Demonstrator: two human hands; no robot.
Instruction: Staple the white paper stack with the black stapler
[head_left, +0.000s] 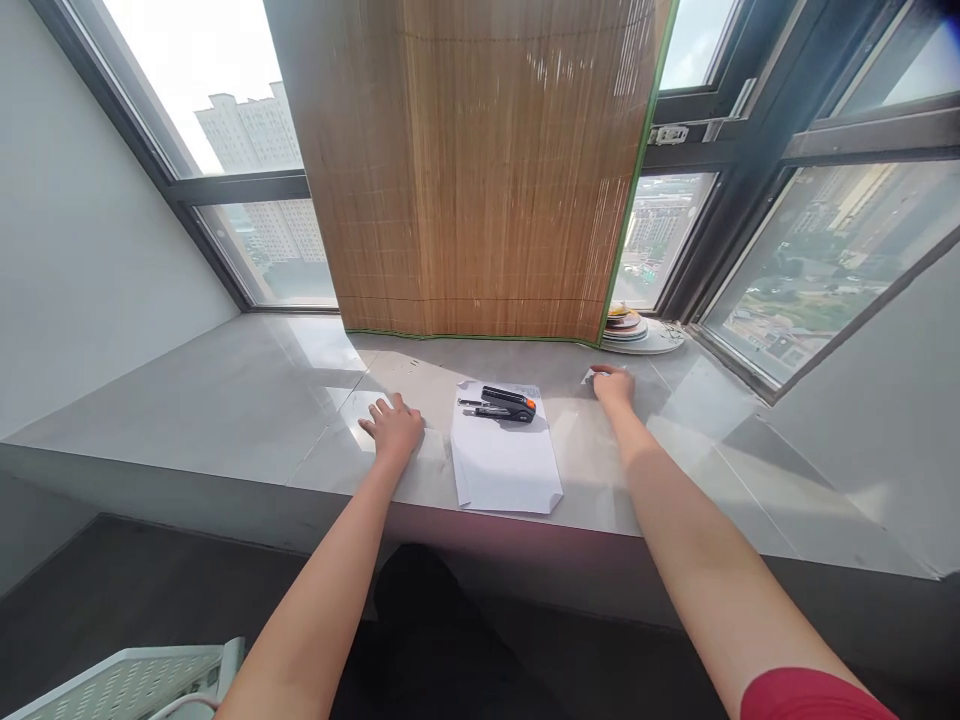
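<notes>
My left hand (396, 428) rests on the windowsill left of the paper, its fingers spread and holding nothing. On the right, the fingers of my right hand (613, 383) are closed on a small whitish scrap (588, 377); its kind is too small to make out and the hand partly covers it. Between my hands lies a stack of white paper (506, 460) with folded corners. A black stapler (507, 404) with an orange tip lies across its far end. Thin dark, pen-like items (471, 403) show at the stapler's left.
A brown bamboo blind (480, 180) hangs in front of the window behind the sill (225, 400). Stacked plates (645, 338) stand at the back right corner. Tiny dark bits (414, 364) lie near the blind. A pale green chair (142, 685) is at the lower left.
</notes>
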